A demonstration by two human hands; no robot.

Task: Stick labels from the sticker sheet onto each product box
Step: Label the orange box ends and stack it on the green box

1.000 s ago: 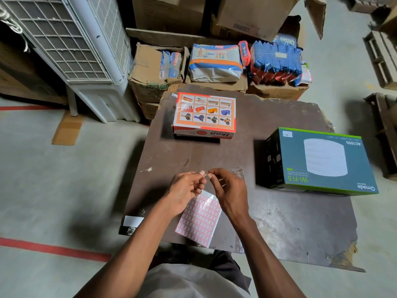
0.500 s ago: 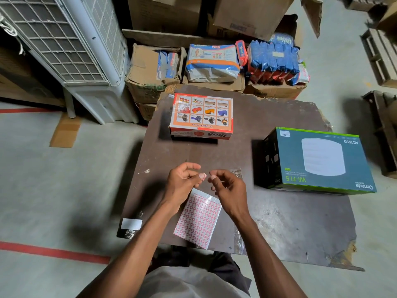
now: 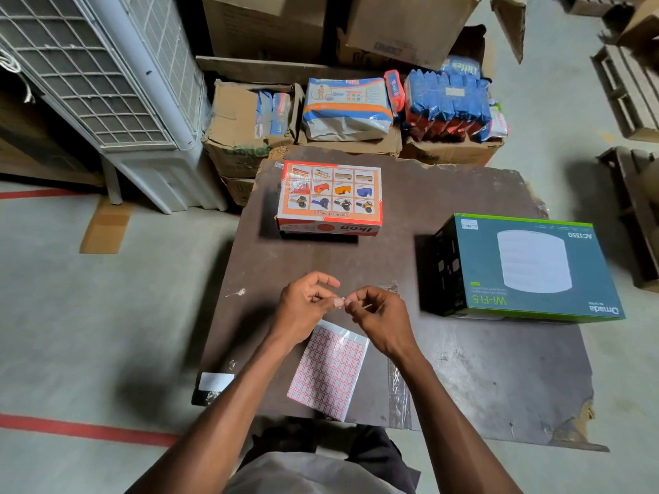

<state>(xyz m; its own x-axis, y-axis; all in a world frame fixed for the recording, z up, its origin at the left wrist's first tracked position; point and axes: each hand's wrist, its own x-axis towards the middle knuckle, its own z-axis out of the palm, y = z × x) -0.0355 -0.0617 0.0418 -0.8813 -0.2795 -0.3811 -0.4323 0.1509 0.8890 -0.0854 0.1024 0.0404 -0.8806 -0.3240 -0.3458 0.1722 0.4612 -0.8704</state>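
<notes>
I see both hands meet over the bench (image 3: 481, 369), left hand (image 3: 303, 308) and right hand (image 3: 379, 315) pinching one label (image 3: 341, 299). The orange box (image 3: 330, 197) lies straight ahead, far side; the sticker sheet (image 3: 328, 369) lies just below.

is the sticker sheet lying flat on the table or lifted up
Mostly flat. The sticker sheet lies grid-up on the table, near edge overhanging slightly. Neither the left hand nor right hand holds it.
</notes>
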